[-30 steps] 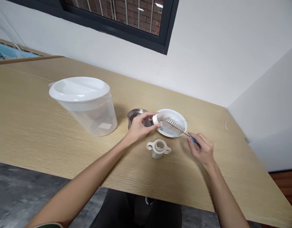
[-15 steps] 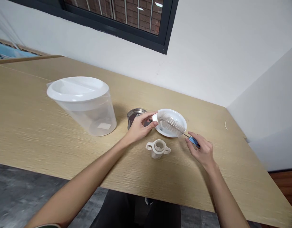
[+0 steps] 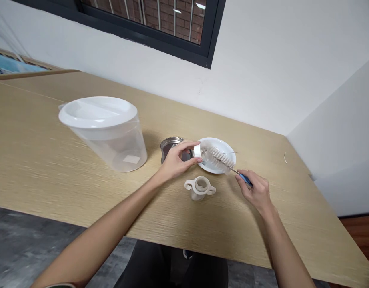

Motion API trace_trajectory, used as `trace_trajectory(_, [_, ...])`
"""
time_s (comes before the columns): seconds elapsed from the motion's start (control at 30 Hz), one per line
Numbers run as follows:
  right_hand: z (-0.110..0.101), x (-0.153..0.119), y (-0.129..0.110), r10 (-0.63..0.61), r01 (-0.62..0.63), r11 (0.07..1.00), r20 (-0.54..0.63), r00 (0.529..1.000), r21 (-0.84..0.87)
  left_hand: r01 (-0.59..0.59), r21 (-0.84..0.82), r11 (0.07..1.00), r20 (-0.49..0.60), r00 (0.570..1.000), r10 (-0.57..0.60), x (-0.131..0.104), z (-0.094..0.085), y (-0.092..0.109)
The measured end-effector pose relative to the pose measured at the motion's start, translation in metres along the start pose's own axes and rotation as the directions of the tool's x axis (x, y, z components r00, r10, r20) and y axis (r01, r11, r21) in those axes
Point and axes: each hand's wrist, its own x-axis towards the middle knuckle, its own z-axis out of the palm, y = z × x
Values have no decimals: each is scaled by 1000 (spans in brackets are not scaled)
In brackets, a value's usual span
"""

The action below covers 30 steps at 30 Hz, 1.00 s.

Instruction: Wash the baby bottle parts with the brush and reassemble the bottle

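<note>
Between its thumb and fingers, my left hand (image 3: 179,159) grips a small white cap (image 3: 197,151). The blue handle of a bottle brush (image 3: 222,159) is in my right hand (image 3: 254,187); its white bristles point left, with the tip at the cap's right side. Behind the brush lies a white bowl (image 3: 217,142), partly covered by it. Just below my left hand, a small cup with two handles (image 3: 200,188) stands upright without a lid. A round metal tin (image 3: 172,141) is partly hidden behind my left hand.
A large clear pitcher with a white lid (image 3: 112,140) stands on the wooden table (image 3: 82,176) at the left. Near the table's right edge lies a thin pale strip (image 3: 285,158). A white wall and a dark-framed window rise behind the table.
The cap in my left hand has turned slightly and shifted a little to the right. My right hand's fingers have moved slightly on the brush handle.
</note>
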Motion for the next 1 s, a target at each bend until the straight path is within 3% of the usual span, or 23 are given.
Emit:
trace_trajectory(0.43, [-2,1,-3,41,-41,999,6,999,-24,11,35,999,-8,1000,-11,-2,-1,-4])
trace_trajectory(0.83, [0,-1,-1,-7,10,995,35,999,-103,-98,-3,995,1,995,98,-1,-1,0])
trace_trajectory(1.0, [-4,1,-2,11,-10,999,46,999,-39,-51,-16,999,0,999,51,-1,-2,1])
